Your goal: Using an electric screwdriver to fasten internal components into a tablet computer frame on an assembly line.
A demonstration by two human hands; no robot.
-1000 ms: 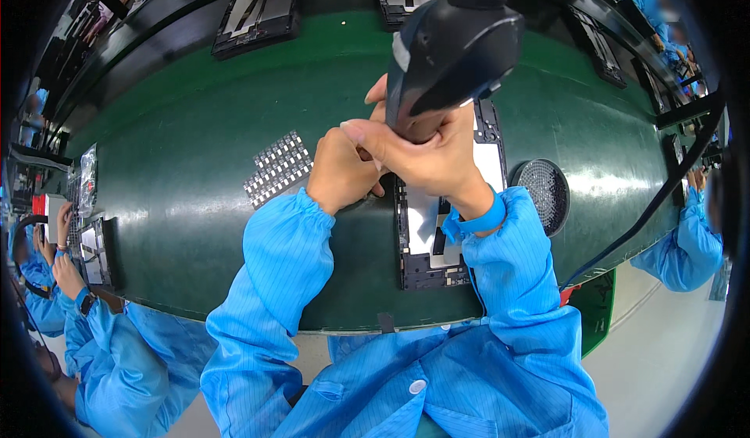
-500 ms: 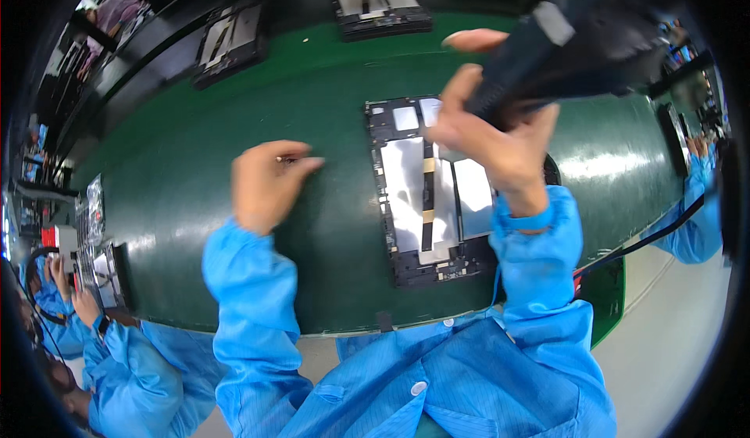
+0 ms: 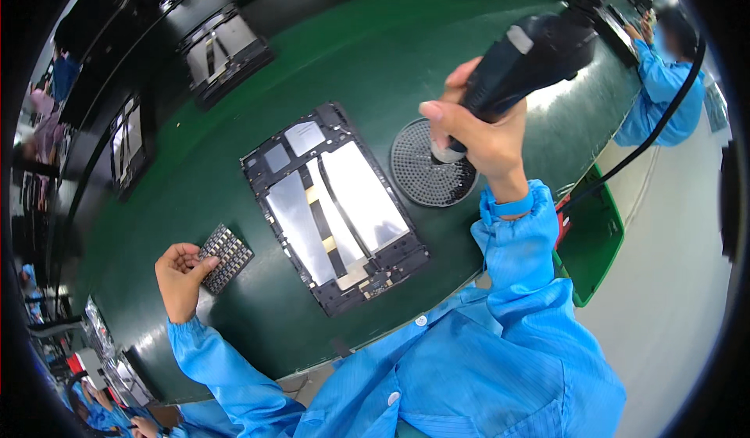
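Observation:
My right hand (image 3: 491,143) grips a thick black electric screwdriver (image 3: 512,71), its pale nose (image 3: 447,155) pointing down at a round grey perforated screw plate (image 3: 416,174). Small dark screws gather on the plate's lower right part. On the left, my left hand (image 3: 181,272) pinches the edge of a small dark panel (image 3: 226,258) set with rows of little metallic parts. Between my hands lies an opened tablet (image 3: 355,196), with silvery battery surfaces, a dark ribbon cable and a black frame. Neither hand touches the tablet.
More opened tablets (image 3: 223,55) lie along the far side of the green table (image 3: 195,180). A green bin (image 3: 598,243) sits beyond the right edge. A black cable (image 3: 664,117) curves at right. Co-workers in blue sit at right (image 3: 664,86) and lower left.
The view has turned. My left hand, earlier pinching something tiny near the tablet, now holds the panel farther left. My right hand has brought the screwdriver from over the tablet to the round plate.

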